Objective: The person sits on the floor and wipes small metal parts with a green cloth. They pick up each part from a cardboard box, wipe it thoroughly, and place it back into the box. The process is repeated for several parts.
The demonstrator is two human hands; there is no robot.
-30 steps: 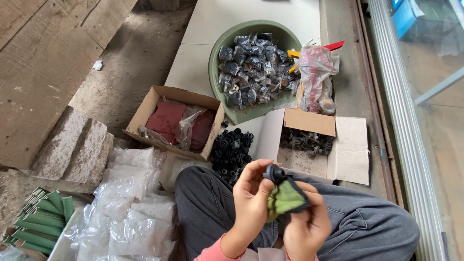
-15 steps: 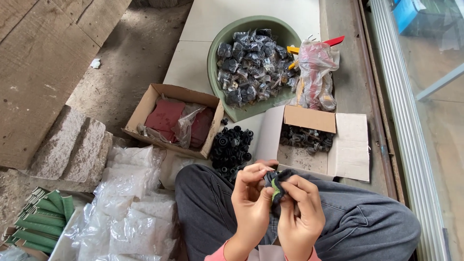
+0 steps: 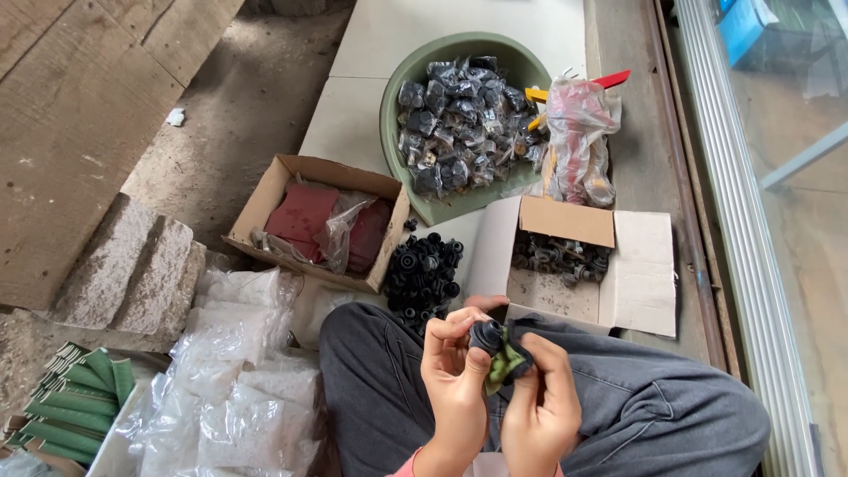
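Over my lap, both hands hold one small bundle. My left hand [image 3: 452, 371] pinches a round black rubber part [image 3: 485, 336] between thumb and fingers. My right hand [image 3: 541, 402] grips the same part together with a folded green piece [image 3: 500, 365] tucked against it. Just beyond my knees lies a heap of similar black rubber parts [image 3: 422, 274] on the floor. An open white cardboard box [image 3: 636, 274] with more black parts stands in front of my right knee.
A green basin [image 3: 402, 84] of bagged black parts sits farther out, with a clear bag of reddish items [image 3: 579, 146] beside it. A brown box [image 3: 265, 199] holds red sheets. Clear plastic bags [image 3: 234, 389] and green rolls [image 3: 75, 393] lie at my left, beside a concrete block [image 3: 124, 269].
My hands have dropped lower and closed together around the black part, and the green piece, spread open a second ago, is now folded up against it.
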